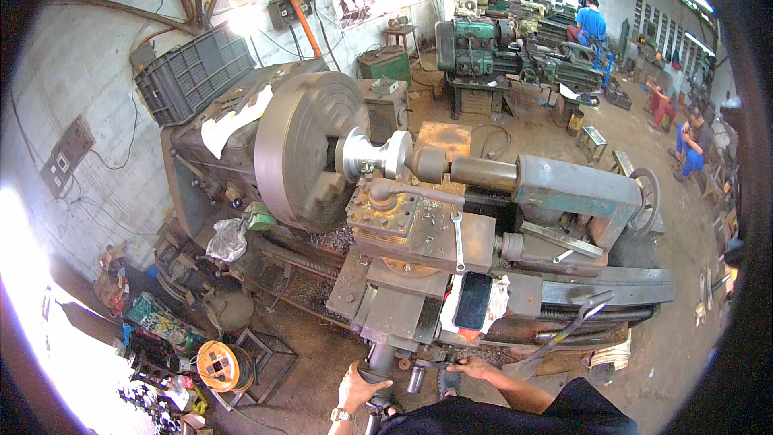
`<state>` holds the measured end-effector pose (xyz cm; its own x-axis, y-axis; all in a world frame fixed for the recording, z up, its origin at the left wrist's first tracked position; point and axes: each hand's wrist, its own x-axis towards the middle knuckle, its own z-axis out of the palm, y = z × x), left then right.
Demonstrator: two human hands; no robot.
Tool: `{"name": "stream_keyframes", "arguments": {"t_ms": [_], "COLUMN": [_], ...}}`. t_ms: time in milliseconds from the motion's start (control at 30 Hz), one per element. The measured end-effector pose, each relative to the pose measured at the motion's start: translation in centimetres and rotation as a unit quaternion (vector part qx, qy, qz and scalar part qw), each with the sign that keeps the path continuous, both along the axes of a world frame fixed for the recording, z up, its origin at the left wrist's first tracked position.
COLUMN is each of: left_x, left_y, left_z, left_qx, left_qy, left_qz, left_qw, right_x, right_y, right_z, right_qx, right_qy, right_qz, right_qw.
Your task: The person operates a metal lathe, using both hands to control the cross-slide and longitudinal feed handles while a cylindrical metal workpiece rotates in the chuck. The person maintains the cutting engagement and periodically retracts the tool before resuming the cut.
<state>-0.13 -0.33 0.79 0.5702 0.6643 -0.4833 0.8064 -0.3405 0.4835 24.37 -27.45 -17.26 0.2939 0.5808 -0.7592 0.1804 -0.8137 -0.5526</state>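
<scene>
My left hand (360, 391), with a watch on its wrist, is closed on a dark handwheel (377, 377) at the front of a large lathe. My right hand (477, 369) has its fingers closed on the end of a crank handle (439, 364) just right of the wheel. Beyond them stands the tool post (385, 216) on the carriage. A shiny spool-shaped metal workpiece (354, 155) sits between the big round chuck (278, 157) and the tailstock (555, 185). The cutting tip against the workpiece is too small to make out.
An open-end wrench (459, 243) lies on the slide, and a phone (473, 302) rests on a white cloth. Metal chips litter the bed. A wire reel (219, 366) stands at lower left. Farther back are a green lathe (471, 47) and several people, one in a blue shirt (592, 24).
</scene>
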Motion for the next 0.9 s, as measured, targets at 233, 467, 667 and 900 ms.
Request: {"name": "stream_keyframes", "arguments": {"t_ms": [233, 467, 667, 900], "left_x": [0.0, -0.1, 0.3, 0.4], "left_y": [0.0, 0.0, -0.1, -0.1], "left_z": [-0.2, -0.4, 0.5, 0.7], "left_qx": [0.000, 0.010, 0.000, -0.010], "left_qy": [-0.003, 0.005, 0.026, 0.021], "left_qz": [0.001, 0.003, 0.005, 0.006], "left_qw": [1.000, 1.000, 1.000, 1.000], "right_x": [-0.1, -0.2, -0.1, 0.0], "right_y": [-0.2, -0.7, -1.5, -1.7], "right_z": [1.0, -1.4, -4.1, -4.5], "right_qx": [0.021, 0.014, 0.053, 0.030], "right_qy": [-0.016, -0.034, -0.014, -0.020], "right_qz": [0.005, -0.023, -0.026, -0.029], "right_qw": [1.000, 0.999, 0.998, 0.999]}}
